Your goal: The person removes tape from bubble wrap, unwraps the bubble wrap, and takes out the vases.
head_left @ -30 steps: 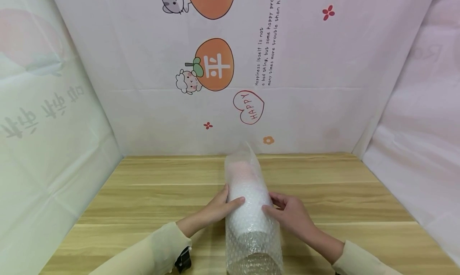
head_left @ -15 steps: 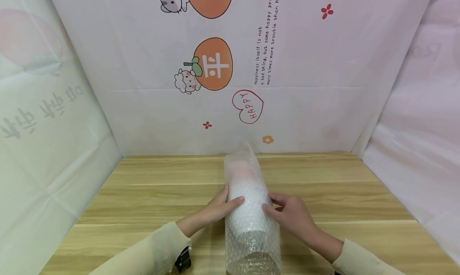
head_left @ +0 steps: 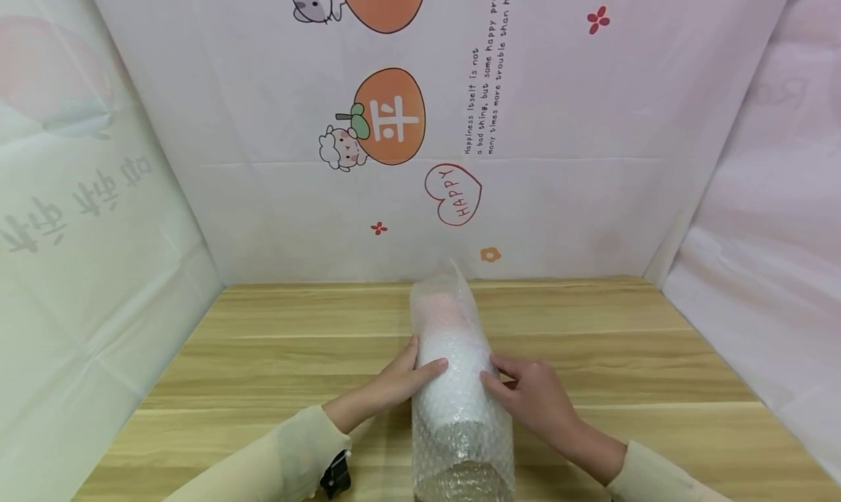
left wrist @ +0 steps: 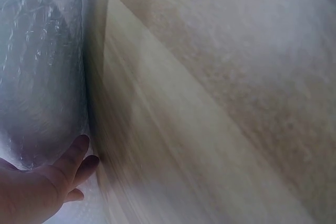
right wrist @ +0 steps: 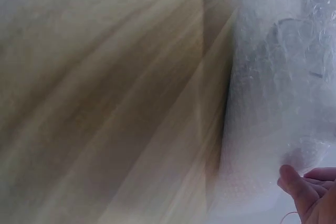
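A long bundle of clear bubble wrap [head_left: 460,392] lies lengthwise on the table, wrapped round something whitish with a pinkish far end; what it is cannot be made out. From the left side my left hand [head_left: 401,378] holds the bubble wrap, thumb on top and fingers down the side. My right hand [head_left: 535,396] grips its right side with bent fingers and thumb. In the left wrist view, fingers [left wrist: 73,163] of the left hand lie along the plastic. The right wrist view shows the right hand [right wrist: 312,192] at the wrap's edge.
The wood-grain table [head_left: 296,356] extends on both sides of the bundle. A white printed cloth [head_left: 558,159] hangs behind it, close to the wrap's far tip. More pale cloth [head_left: 98,283] encloses the sides. A black strap [head_left: 336,476] shows by the left sleeve.
Both hands stay in almost the same place on the bubble wrap. The view has shifted very slightly, and the wrap's near right edge sits a little further left.
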Demonstrator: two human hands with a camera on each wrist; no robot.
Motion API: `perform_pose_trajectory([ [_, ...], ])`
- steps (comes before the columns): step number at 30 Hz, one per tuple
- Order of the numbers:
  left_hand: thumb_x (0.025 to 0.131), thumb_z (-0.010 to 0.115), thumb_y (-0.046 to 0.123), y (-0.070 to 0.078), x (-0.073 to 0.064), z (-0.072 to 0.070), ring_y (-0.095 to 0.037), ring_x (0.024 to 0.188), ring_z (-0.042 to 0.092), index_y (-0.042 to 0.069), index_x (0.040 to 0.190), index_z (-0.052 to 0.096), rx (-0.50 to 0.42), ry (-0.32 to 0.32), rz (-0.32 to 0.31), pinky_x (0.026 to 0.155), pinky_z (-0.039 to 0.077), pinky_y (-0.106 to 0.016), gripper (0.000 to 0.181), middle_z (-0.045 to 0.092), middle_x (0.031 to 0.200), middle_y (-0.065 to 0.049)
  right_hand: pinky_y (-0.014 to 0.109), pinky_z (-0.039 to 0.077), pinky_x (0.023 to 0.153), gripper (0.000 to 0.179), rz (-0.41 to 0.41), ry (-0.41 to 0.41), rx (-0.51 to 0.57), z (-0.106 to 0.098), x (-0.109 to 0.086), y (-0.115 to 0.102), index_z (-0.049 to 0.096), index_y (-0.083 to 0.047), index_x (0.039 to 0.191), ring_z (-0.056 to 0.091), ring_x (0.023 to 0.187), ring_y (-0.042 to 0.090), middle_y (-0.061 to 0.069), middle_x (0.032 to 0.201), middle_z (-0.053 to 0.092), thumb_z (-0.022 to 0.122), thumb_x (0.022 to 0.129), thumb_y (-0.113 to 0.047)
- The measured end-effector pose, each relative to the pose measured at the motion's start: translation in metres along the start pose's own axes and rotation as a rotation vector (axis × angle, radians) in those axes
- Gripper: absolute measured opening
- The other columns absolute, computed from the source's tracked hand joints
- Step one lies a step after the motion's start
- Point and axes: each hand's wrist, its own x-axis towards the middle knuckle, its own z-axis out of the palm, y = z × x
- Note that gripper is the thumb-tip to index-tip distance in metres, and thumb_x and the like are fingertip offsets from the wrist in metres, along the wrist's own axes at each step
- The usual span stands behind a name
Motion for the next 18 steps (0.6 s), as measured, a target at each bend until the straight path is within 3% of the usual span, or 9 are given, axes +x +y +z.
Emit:
perform_pose_trajectory([
  [7, 0.092, 0.055, 0.058, -0.0017, 0.0020, 0.0001, -0.036, 0.144, 0.006, -0.010, 0.150, 0.000, 0.001, 0.004, -0.001, 0.114, 0.012, -0.049, 0.105, 0.002, 0.157, -0.027, 0.016, 0.052, 0.060, 0.024, -0.036, 0.071, 0.000, 0.0032, -0.0012, 0.0026, 0.073, 0.005, 0.104, 0.071, 0.079, 0.015, 0.015, 0.098, 0.072, 0.075, 0.084, -0.010],
  [18, 0.095, 0.053, 0.052, 0.0006, -0.0002, -0.0005, -0.040, 0.143, 0.008, -0.011, 0.150, -0.001, 0.006, 0.003, -0.001, 0.113, 0.014, -0.054, 0.099, 0.003, 0.157, -0.029, 0.019, 0.054, 0.063, 0.026, 0.043, 0.091, 0.098, 0.0047, -0.0021, 0.0047, 0.073, 0.006, 0.105, 0.071, 0.085, 0.018, 0.015, 0.098, 0.072, 0.076, 0.085, -0.010],
])
